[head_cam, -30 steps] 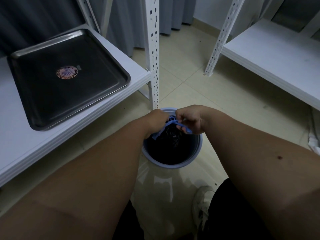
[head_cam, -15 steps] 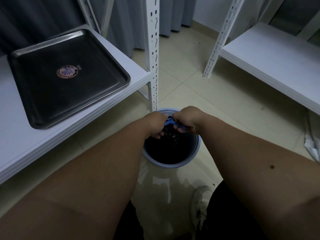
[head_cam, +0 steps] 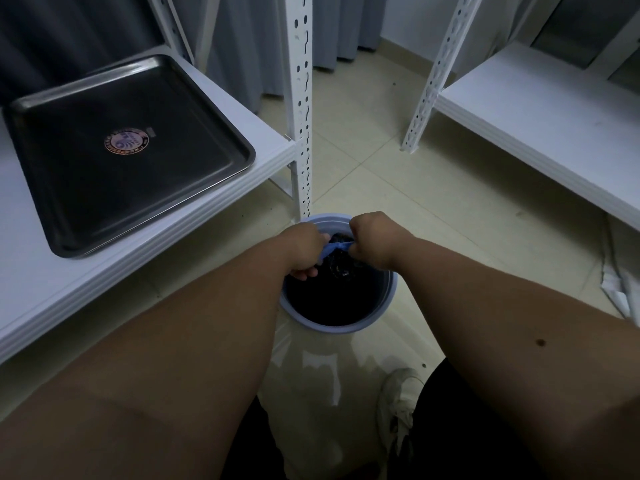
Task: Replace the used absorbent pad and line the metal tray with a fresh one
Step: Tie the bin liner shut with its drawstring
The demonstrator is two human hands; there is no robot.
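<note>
Gripping the blue used pad point(head_cam: 334, 248) between my left hand point(head_cam: 304, 251) and right hand point(head_cam: 372, 239) over the bin point(head_cam: 337, 325), apparently binning it, I next need a fresh pad for the bare metal tray point(head_cam: 128, 150) at the shelf's point(head_cam: 41, 289) right end.

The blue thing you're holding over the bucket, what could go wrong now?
1. Both hands, left hand and right hand, pinch the blue pad right above the bucket. A loose end might catch the rim instead of dropping inside.
2. The bucket stands close to the shelf post, so a bump could tip it.
3. The metal tray has no fresh pad yet.
</note>
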